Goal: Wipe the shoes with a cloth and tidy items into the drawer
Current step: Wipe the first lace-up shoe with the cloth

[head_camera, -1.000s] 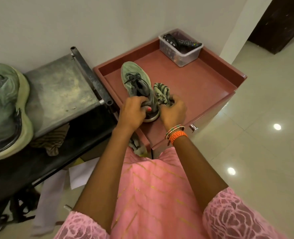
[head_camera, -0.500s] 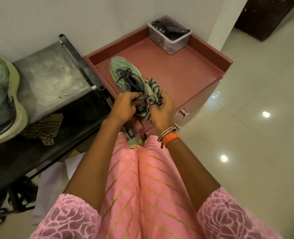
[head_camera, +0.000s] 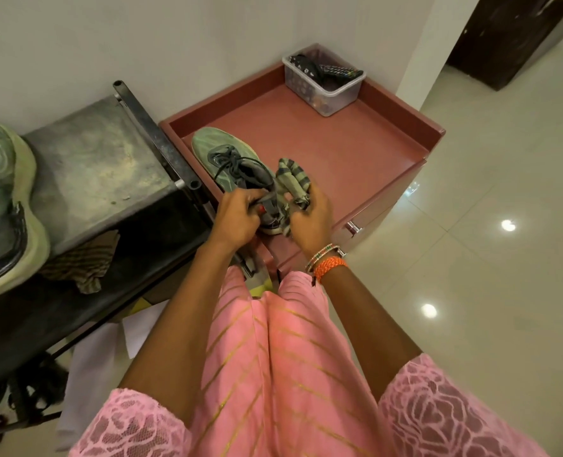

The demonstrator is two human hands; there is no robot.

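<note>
A green shoe (head_camera: 222,153) with dark laces lies on the reddish-brown cabinet top (head_camera: 333,150), toe pointing away from me. My left hand (head_camera: 235,219) grips its heel collar. My right hand (head_camera: 311,219) holds a striped green-grey cloth (head_camera: 291,178) bunched against the right side of the heel. A second green shoe (head_camera: 3,199) with a pale sole sits at the far left on a grey metal stand (head_camera: 98,169). The drawer front with a metal handle (head_camera: 351,227) shows below the cabinet top.
A clear plastic box (head_camera: 323,84) holding remote controls stands at the cabinet's back right corner. A brown striped rag (head_camera: 79,262) hangs on the stand's lower dark shelf. White paper lies on the glossy tiled floor (head_camera: 488,275). A dark door is at the top right.
My hands stay on the shoe heel and cloth. The right hand has shifted slightly along the heel with the cloth. The camera view has shifted a little.
</note>
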